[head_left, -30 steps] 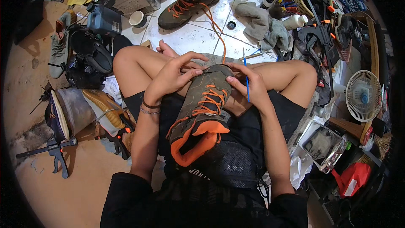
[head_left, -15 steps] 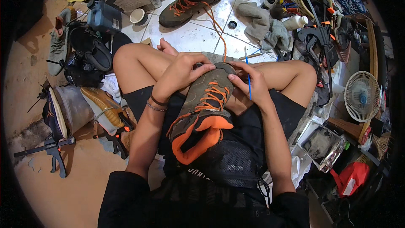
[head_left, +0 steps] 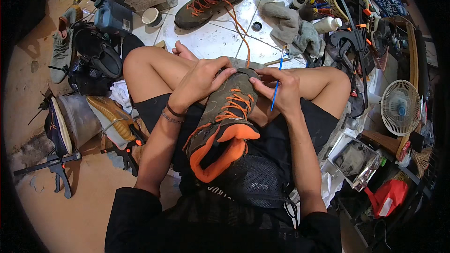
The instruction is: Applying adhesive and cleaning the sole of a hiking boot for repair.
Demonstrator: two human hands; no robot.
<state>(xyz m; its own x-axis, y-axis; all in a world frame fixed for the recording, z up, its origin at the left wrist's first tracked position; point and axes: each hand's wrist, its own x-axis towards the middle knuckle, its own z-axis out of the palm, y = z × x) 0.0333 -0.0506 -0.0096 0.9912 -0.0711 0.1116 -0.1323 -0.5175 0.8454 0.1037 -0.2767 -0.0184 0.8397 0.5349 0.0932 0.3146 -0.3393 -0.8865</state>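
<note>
An olive-brown hiking boot [head_left: 218, 107] with orange laces and lining lies in my lap, toe pointing away and collar toward me. My left hand [head_left: 202, 80] grips the left side of its toe, thumb on top and fingers curled over the front edge. On the toe's right side, my right hand [head_left: 283, 90] pinches the edge with its thumb on the upper. A thin blue-handled brush [head_left: 281, 61] is tucked among that hand's fingers, its pale tip pointing away from me. Under the toe, the fingertips are partly hidden.
The matching boot [head_left: 211, 4] stands on white tiles ahead, one orange lace trailing toward me. A small cup [head_left: 151, 17] and a blue-grey jug [head_left: 114, 18] are left of it. Grey cloths [head_left: 293, 28] and clamps [head_left: 351, 42] lie right. A fan [head_left: 401, 107] stands far right; clamped shoes [head_left: 110, 119] sit left.
The brush has swung in my right hand, so its tip now leans further right. Both hands stay at the boot's toe, with the right fingers shifted slightly.
</note>
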